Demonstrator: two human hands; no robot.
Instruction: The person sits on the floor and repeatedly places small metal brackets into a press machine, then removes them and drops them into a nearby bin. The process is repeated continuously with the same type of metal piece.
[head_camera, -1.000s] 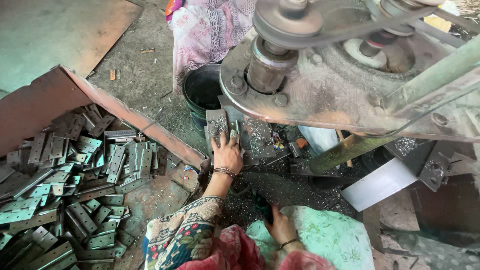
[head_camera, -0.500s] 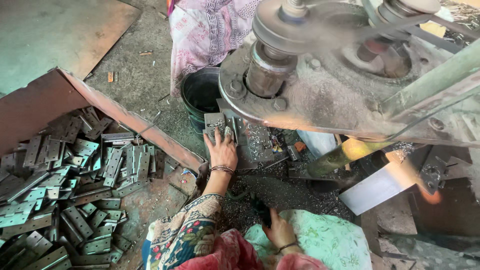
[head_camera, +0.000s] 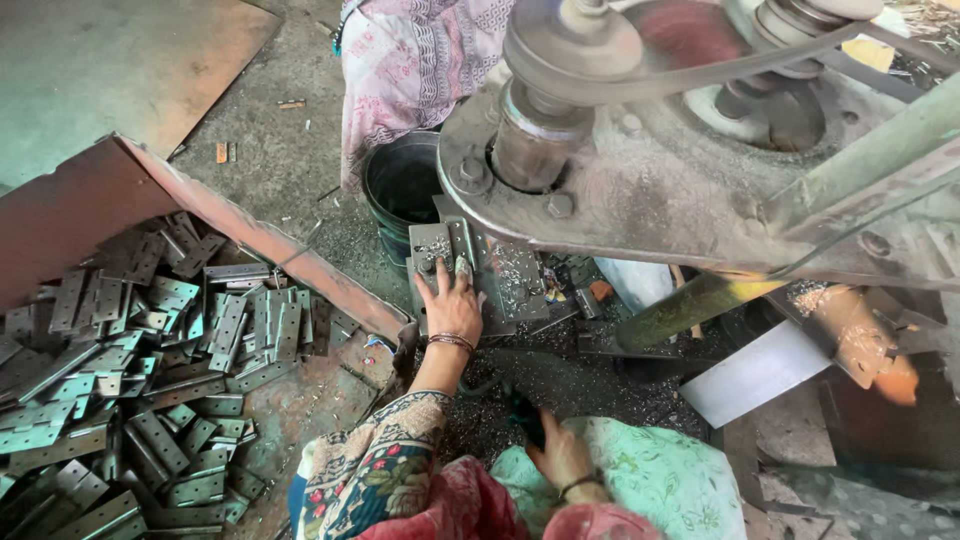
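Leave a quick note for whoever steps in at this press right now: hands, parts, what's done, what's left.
Left hand: flat on a metal plate lying on the press bed, fingers spread, no closed grip.
Right hand: low by the lap on green cloth; whether it holds anything is unclear.
Parts: large pile of hinge plates at left behind a rusty sheet; dark bucket behind the bed.
Done: one plate placed under the press.
Left: the pile.

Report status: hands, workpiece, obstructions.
Left hand flat on metal plate at the press bed. Right hand on dark handle by lap. Black bucket close behind; hinge pile left.
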